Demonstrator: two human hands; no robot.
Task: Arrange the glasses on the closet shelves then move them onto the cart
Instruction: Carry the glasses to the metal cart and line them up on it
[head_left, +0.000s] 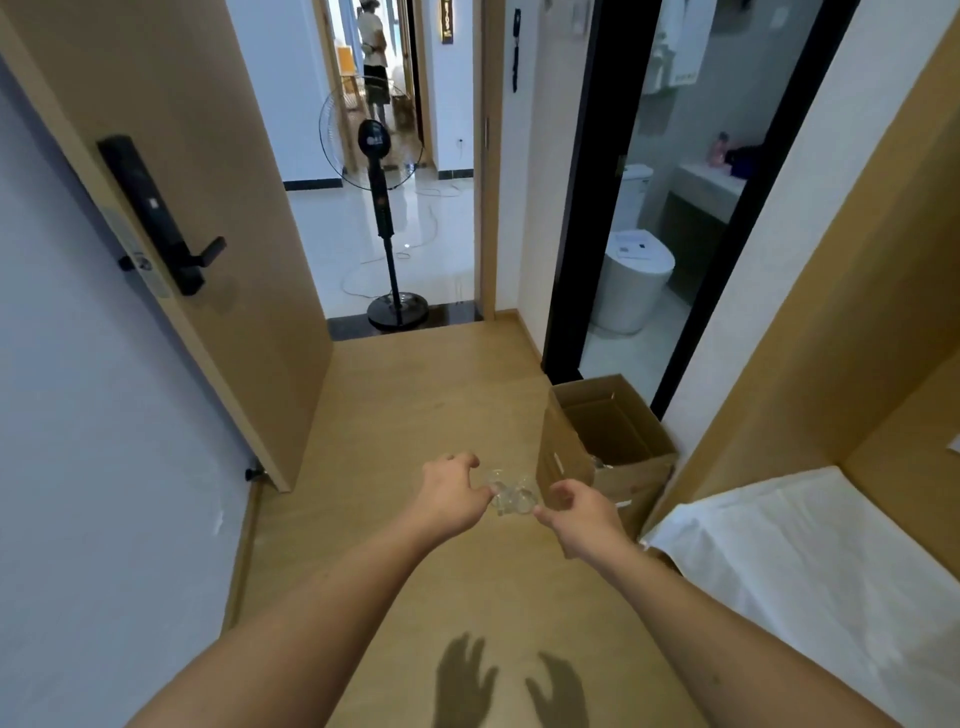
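Small clear glasses (511, 496) hang in the air between my two hands, above the wooden floor. My left hand (452, 493) pinches them from the left side with thumb and fingertips. From the right, my right hand (579, 512) pinches them too, its fingers curled. How many glasses there are is hard to tell, as they are transparent and overlap. No cart or closet shelf with glasses shows in this view.
An open cardboard box (605, 447) stands on the floor just right of my hands. A white-covered surface (789, 551) lies at the right. A standing fan (387, 218) blocks the doorway ahead. An open wooden door (171, 208) is at left, and a person stands far down the hall.
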